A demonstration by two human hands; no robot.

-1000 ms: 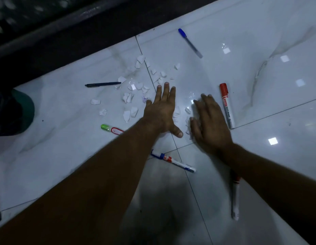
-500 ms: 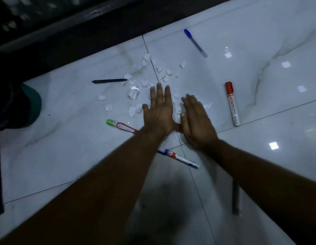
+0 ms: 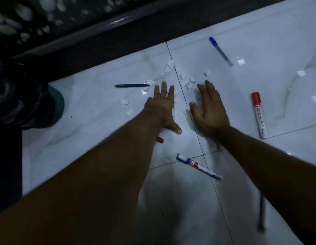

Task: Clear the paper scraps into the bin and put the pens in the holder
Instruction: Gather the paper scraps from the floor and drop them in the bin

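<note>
Both hands lie flat, palms down and fingers spread, on the glossy white tiled floor (image 3: 259,50), grasping nothing. The left hand (image 3: 162,106) and the right hand (image 3: 209,110) sit side by side with a narrow gap between them, and the paper scraps (image 3: 187,82) are scattered mostly just beyond their fingertips, toward the floor's far dark edge, with a few pieces caught in the gap between the two palms and beside the right thumb. Two more scraps (image 3: 123,102) lie apart to the left of the left hand. A slim dark pen (image 3: 131,85) rests just beyond and left of the left fingertips, near the far edge. A blue-capped pen (image 3: 220,51) lies well beyond the right hand. A red-capped marker (image 3: 257,114) lies to the right of the right hand, apart from it. A blue-and-white marker (image 3: 199,166) lies between the two forearms, nearer the camera. Only the red end of another marker (image 3: 159,139) shows from under the left forearm. A dark, blurred pen (image 3: 262,214) lies beside the right forearm at the near side. At the floor's left edge stands a green bin (image 3: 59,105) lined with a black bag.
</note>
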